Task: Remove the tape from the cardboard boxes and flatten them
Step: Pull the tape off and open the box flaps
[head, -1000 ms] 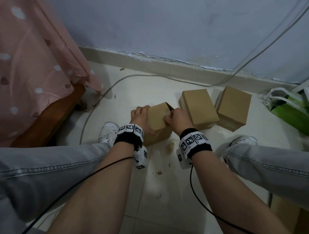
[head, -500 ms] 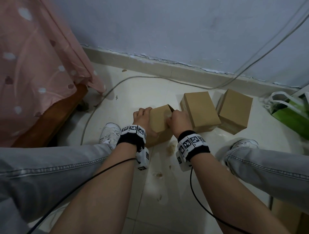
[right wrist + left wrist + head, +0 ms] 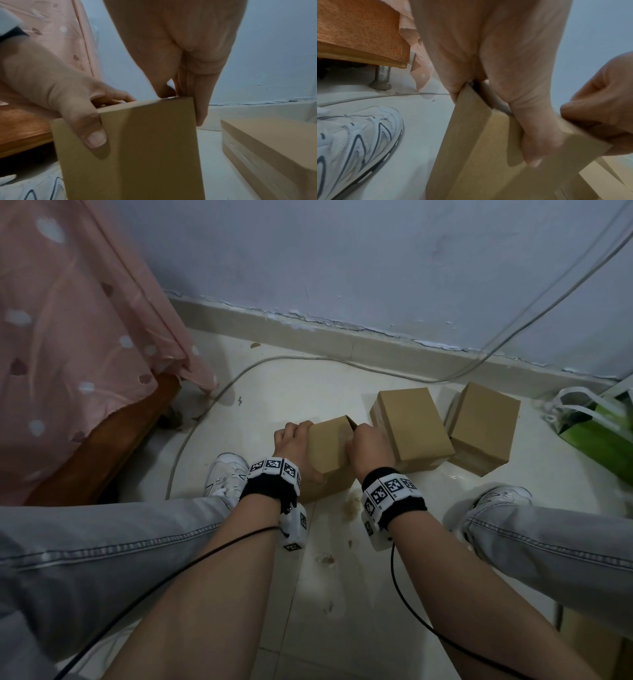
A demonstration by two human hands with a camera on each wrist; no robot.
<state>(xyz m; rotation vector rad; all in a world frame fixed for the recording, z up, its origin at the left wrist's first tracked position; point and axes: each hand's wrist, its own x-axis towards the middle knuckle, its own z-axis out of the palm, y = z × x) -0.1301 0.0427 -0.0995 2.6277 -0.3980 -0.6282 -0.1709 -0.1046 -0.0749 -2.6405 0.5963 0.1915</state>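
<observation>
A small brown cardboard box (image 3: pixel 330 448) stands on the floor between my knees, with a narrow gap showing at its top far corner. My left hand (image 3: pixel 291 446) grips its left side, thumb on the near face (image 3: pixel 93 136) and fingers curled over the top edge. My right hand (image 3: pixel 368 445) pinches the top right edge of the same box (image 3: pixel 145 148), fingers down its right side (image 3: pixel 199 105). In the left wrist view the left thumb (image 3: pixel 537 142) presses on the box panel (image 3: pixel 467 155). Two closed boxes (image 3: pixel 412 428) (image 3: pixel 483 426) lie just to the right.
A bed with a pink dotted cloth (image 3: pixel 68 337) and wooden frame fills the left. My white shoes (image 3: pixel 226 474) (image 3: pixel 500 501) flank the box. A grey cable (image 3: pixel 291 359) runs along the floor by the wall. A green bag (image 3: pixel 603 436) sits far right. Crumpled tape bits (image 3: pixel 349 505) lie near.
Both hands keep their hold on the box, which has barely shifted. The head view has drifted slightly.
</observation>
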